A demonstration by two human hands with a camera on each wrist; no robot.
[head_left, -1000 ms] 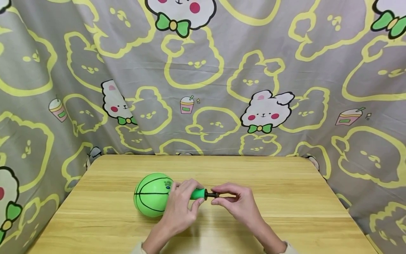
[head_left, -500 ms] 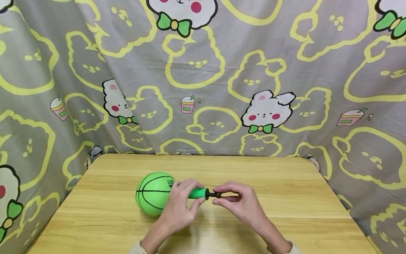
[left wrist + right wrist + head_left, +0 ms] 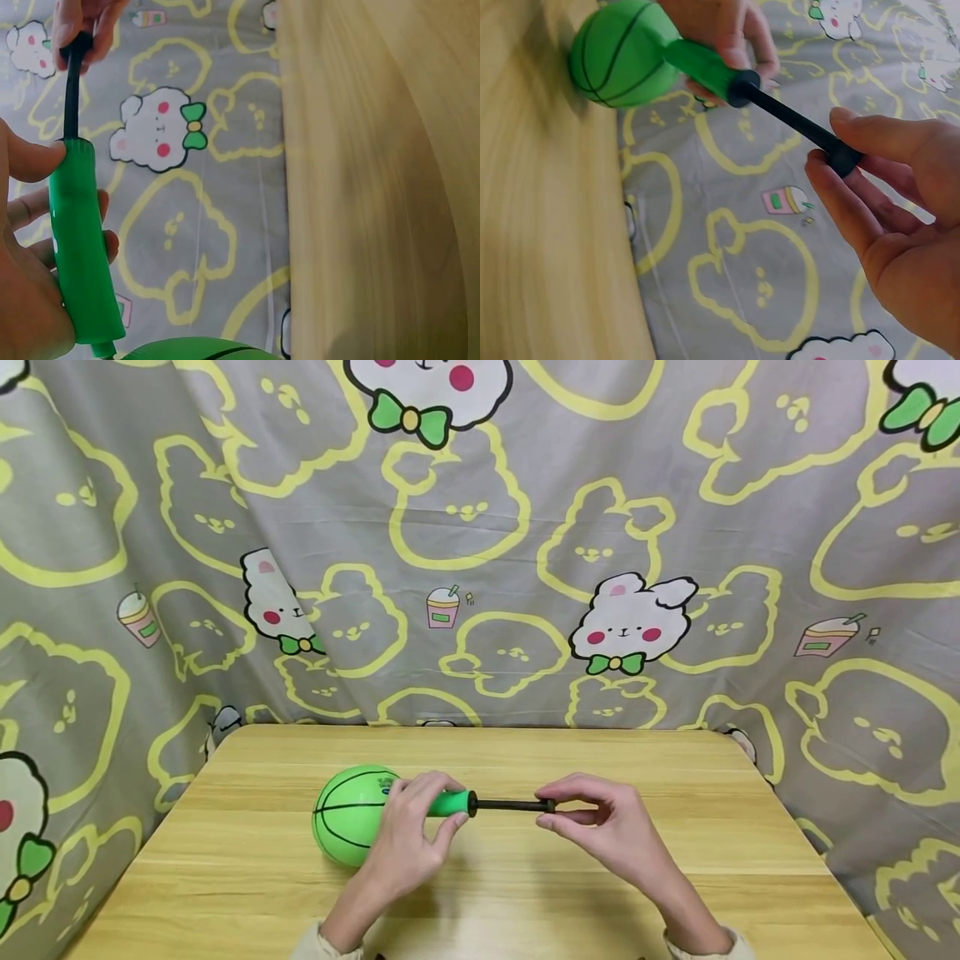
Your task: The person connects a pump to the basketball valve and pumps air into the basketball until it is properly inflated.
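Observation:
A small green hand pump (image 3: pixel 81 240) lies level in my left hand (image 3: pixel 408 835), whose fingers and thumb wrap its barrel. The pump's black rod (image 3: pixel 513 805) is drawn well out to the right. My right hand (image 3: pixel 611 818) pinches the black end knob (image 3: pixel 843 160) between thumb and fingers. At the barrel's other end is a green ball with black lines (image 3: pixel 348 818), partly behind my left hand in the head view. In the left wrist view the pump's narrow tip (image 3: pixel 103 349) points at the ball.
A light wooden table (image 3: pixel 525 893) lies beneath both hands. Behind it and along the sides hangs a grey curtain (image 3: pixel 495 593) printed with yellow outlines and white rabbits.
My right hand has pulled the knob to the right, so a much longer stretch of black rod shows. My left hand, the pump barrel and the ball have shifted slightly left.

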